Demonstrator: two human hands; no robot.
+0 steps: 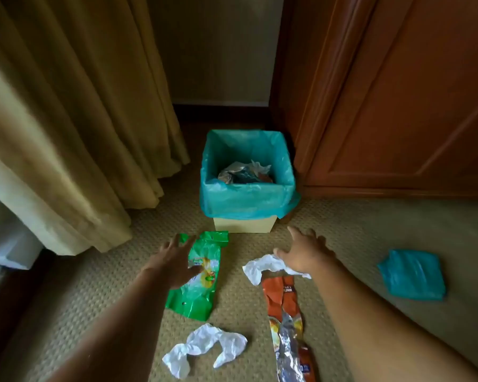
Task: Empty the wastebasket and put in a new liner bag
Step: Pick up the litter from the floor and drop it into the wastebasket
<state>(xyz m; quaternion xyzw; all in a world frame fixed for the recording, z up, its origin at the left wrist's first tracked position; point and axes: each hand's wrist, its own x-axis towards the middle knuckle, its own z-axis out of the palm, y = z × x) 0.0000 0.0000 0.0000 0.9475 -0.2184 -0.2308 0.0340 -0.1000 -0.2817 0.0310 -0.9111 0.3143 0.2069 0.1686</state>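
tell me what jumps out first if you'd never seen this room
The wastebasket with its teal liner stands between curtain and wooden door. Litter lies before it on the carpet: a green wrapper under the left hand, crumpled paper at the right hand.

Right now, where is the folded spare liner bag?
In the head view, the folded teal liner bag lies flat on the carpet at the right, beyond the right hand and right of the lined wastebasket, near the wooden door.
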